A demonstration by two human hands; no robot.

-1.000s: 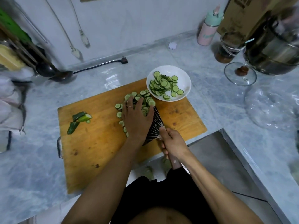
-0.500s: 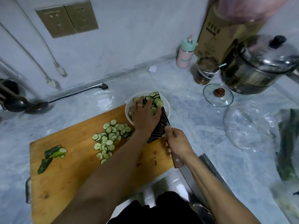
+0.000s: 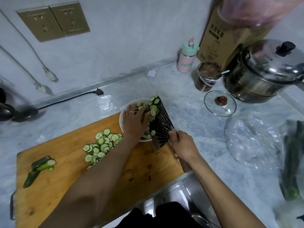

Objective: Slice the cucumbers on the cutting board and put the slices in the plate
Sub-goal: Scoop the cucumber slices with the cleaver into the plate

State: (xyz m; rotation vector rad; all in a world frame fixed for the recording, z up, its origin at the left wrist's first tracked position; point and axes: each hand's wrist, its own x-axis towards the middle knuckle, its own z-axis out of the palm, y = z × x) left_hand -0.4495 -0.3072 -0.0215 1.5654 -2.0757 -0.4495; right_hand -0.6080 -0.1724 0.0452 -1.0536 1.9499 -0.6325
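My right hand (image 3: 182,143) grips the handle of a dark cleaver (image 3: 162,125), whose blade tilts over the white plate (image 3: 122,112) with cucumber slices (image 3: 153,106) stuck to it. My left hand (image 3: 134,120) lies with straight fingers over the plate, pressing slices against the blade. A heap of loose slices (image 3: 102,145) lies on the wooden cutting board (image 3: 65,170) left of the plate. Cucumber end pieces (image 3: 42,165) sit near the board's left edge.
A glass lid (image 3: 220,103), a jar (image 3: 207,76), a steel pot (image 3: 266,73), a pink bottle (image 3: 186,57) and a cardboard box (image 3: 218,37) stand at the back right. Clear plastic (image 3: 253,139) and green vegetables (image 3: 292,162) lie at right. A black plug (image 3: 98,92) rests by the wall.
Both hands lifted slices on the cleaver blade from the board to above the plate. The blade has tilted up and my left hand is sweeping slices off it.
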